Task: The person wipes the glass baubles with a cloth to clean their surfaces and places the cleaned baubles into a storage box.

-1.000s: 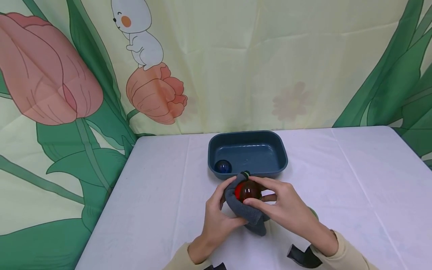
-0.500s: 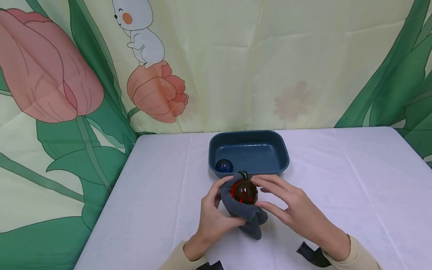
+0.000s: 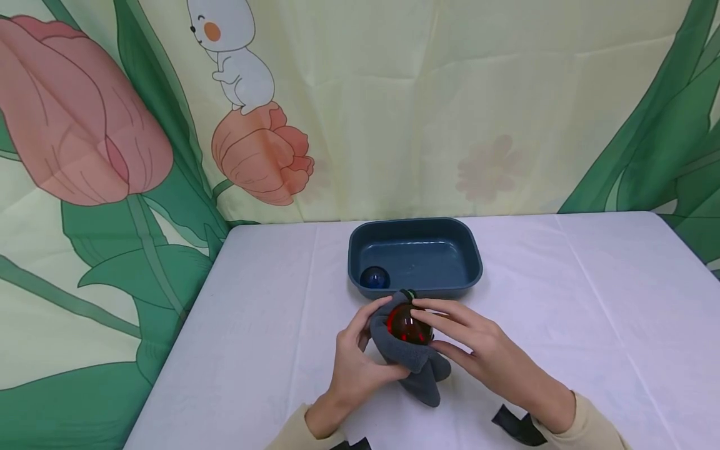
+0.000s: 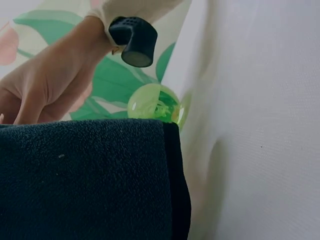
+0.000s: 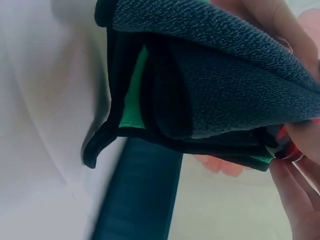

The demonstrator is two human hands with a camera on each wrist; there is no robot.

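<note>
A dark red transparent ball (image 3: pixel 409 326) sits in a fold of a grey-blue towel (image 3: pixel 420 378), held over the table in front of the bin. My left hand (image 3: pixel 360 362) grips the towel from the left, its thumb below and fingers above. From the right, my right hand (image 3: pixel 484 347) pinches the ball between its fingertips and thumb. In the right wrist view, the towel (image 5: pixel 240 90) shows dark edging and a green underside, hiding most of the red ball (image 5: pixel 290 149). A yellow-green transparent ball (image 4: pixel 156 105) shows beyond the towel's edge in the left wrist view.
A dark blue rectangular bin (image 3: pixel 427 253) stands at the back of the white-covered table (image 3: pixel 270 325). Inside its front left corner lies a dark blue ball (image 3: pixel 374 277). A printed curtain (image 3: pixel 382 125) hangs behind the table.
The right hand drew back slightly from the ball, then its fingers came over the top of it again. The left hand and towel shifted a little left; the towel's lower end hangs further down.
</note>
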